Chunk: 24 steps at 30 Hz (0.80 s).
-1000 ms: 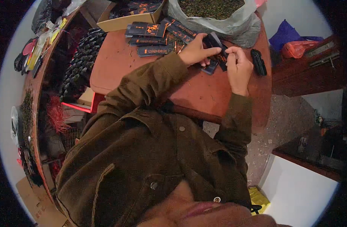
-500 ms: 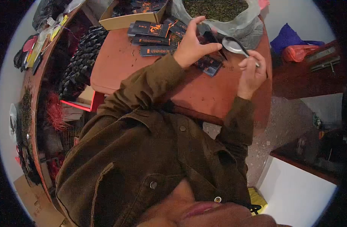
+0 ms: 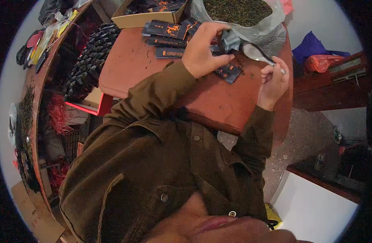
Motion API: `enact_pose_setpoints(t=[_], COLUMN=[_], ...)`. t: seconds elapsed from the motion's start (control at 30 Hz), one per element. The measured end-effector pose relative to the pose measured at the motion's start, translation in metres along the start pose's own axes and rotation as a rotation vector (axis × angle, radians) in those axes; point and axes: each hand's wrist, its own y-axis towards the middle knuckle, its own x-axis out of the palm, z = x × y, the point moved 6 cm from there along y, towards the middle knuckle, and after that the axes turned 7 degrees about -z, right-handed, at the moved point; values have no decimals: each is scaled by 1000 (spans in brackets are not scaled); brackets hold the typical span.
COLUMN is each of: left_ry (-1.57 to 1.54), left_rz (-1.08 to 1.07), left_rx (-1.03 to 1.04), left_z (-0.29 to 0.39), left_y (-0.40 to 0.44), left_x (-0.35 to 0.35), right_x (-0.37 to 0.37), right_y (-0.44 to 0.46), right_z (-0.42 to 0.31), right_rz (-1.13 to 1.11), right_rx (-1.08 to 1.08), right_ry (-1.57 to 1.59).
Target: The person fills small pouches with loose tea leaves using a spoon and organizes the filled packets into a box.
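Note:
My left hand [image 3: 204, 50] is curved round a small dark packet [image 3: 230, 41] with a pale, shiny inside, held between thumb and fingers. My right hand [image 3: 273, 83] is closed on the handle of a spoon [image 3: 254, 52], whose bowl points left toward the packet. Below the packet, a black and orange packet [image 3: 229, 73] lies on the table. More black packets with orange print [image 3: 163, 29] lie to the left of my left hand. Behind the hands, a clear plastic bag [image 3: 271, 25] holds dark green dried leaves [image 3: 238, 11].
A cardboard box [image 3: 145, 19] of similar packets stands at the table's back left. The reddish table [image 3: 125, 67] has loose leaf crumbs on it. At the left is a shelf [image 3: 42, 56] with assorted items; purple and red bags [image 3: 317, 62] lie at the right.
The spoon has come into view in my right hand, which moved right, away from the packet. The packet in my left hand now shows its pale inside.

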Motion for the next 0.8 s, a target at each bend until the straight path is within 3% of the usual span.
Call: enact_pose_setpoints(t=[0.1,0.4,0.5,0.6,0.8], left_ry=[-84,-99,-90,132,206], left_rz=[-71,-65,-61,-29,-34], left_rx=[-117,-179,-146,-25,-34], left_z=[-27,-66,-61,-40,-37], left_y=[-11,-31,-29,-20,-15], left_x=[16,37,37,27,25], right_x=[0,2,2,1,11], right_y=[0,-3,-5,-7,-14], right_z=[-1,-7,-10,-11,-25], right_rz=[-1,31,19,49,-9], right_rx=[-11,-56,-90,-130,-254], right_ry=[-2,5,0,11,52])
